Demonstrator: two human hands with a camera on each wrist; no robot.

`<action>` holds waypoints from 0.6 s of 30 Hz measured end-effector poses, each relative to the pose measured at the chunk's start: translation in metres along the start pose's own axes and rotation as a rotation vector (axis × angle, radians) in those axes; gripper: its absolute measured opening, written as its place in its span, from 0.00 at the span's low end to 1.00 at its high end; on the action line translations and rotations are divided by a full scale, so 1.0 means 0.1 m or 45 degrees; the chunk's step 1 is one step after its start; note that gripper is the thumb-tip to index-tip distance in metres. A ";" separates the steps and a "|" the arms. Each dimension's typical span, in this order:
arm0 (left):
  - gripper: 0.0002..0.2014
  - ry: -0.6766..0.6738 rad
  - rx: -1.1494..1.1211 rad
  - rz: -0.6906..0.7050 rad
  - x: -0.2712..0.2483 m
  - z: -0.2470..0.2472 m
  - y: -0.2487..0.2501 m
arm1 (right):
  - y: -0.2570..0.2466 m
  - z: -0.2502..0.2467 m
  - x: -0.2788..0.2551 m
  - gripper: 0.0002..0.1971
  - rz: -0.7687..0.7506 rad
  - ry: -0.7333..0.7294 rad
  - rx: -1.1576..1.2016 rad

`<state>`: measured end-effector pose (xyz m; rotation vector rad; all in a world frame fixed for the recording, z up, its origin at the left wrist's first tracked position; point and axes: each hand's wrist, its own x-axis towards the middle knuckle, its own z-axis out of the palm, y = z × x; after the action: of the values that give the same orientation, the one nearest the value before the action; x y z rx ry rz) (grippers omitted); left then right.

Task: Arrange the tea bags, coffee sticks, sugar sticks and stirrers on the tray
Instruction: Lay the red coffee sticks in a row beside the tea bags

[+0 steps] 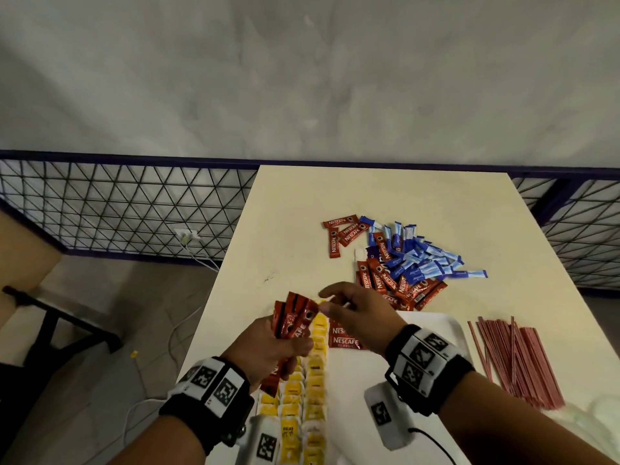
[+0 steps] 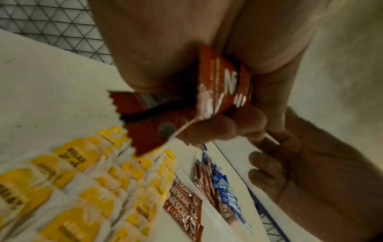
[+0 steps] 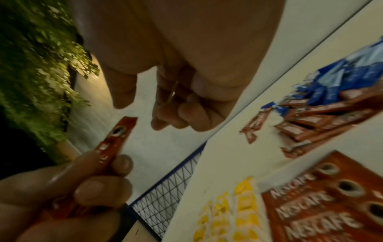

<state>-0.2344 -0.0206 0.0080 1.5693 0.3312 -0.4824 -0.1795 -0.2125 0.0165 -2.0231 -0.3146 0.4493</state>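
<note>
My left hand (image 1: 292, 347) grips a bundle of red coffee sticks (image 1: 295, 317), upright above the tray's left part; the bundle (image 2: 219, 85) sits in its curled fingers. My right hand (image 1: 327, 302) is beside the bundle's top, almost touching it, and pinches a thin pale strand (image 3: 173, 91) that I cannot identify. Rows of yellow tea bags (image 1: 315, 380) fill the left of the white tray (image 1: 446, 327). A few coffee sticks (image 1: 345, 340) lie flat next to them. A mixed pile of coffee sticks (image 1: 385, 283) and blue sugar sticks (image 1: 422, 260) lies beyond the tray.
Red stirrers (image 1: 516, 360) lie in a sheaf on the table right of the tray. Three loose coffee sticks (image 1: 342, 229) lie at the far middle. The table's left edge (image 1: 214, 290) drops to the floor, where cables run. A mesh railing (image 1: 134, 206) stands behind.
</note>
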 end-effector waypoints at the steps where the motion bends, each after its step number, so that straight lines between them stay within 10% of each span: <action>1: 0.05 -0.039 0.022 -0.009 0.00 0.02 0.03 | -0.05 0.01 0.00 0.02 -0.031 -0.005 -0.010; 18: 0.05 0.260 -0.195 0.102 0.09 -0.01 -0.07 | 0.60 -0.26 -0.28 0.06 0.543 0.290 0.445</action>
<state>-0.2294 -0.0198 -0.0025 1.4785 0.4489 -0.2285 -0.1914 -0.2728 -0.0205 -1.7677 0.3234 0.4899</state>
